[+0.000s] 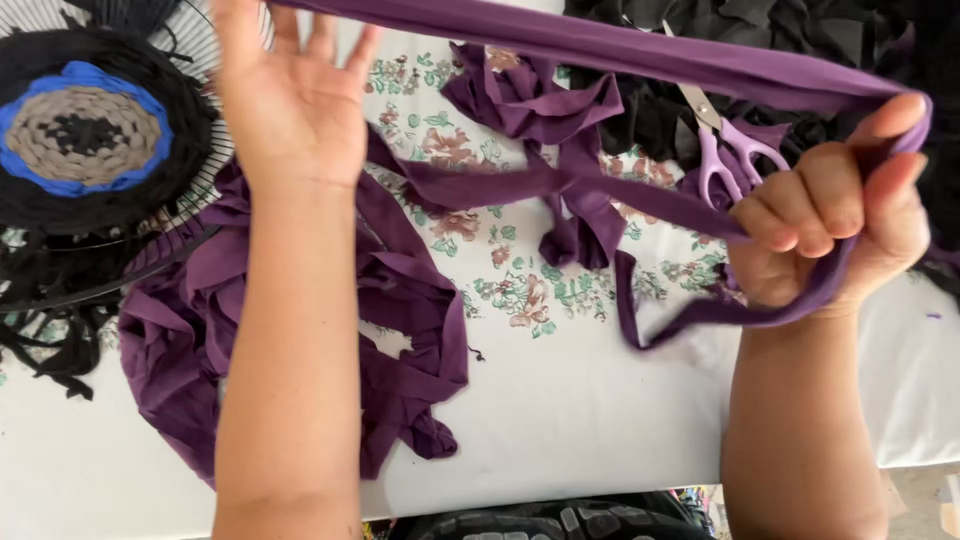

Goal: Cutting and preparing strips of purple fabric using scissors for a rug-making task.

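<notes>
Purple fabric strip (640, 55) — right hand (825, 215) gripping, left hand (290, 100) spread, perhaps touching

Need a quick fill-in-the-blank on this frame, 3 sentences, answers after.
1. The right hand is closed around a strip of fabric coloured ____.
2. The scissors lying on the cloth have ____ handles.
3. The left hand has its fingers ____.
Missing words: purple; purple; spread open
</notes>
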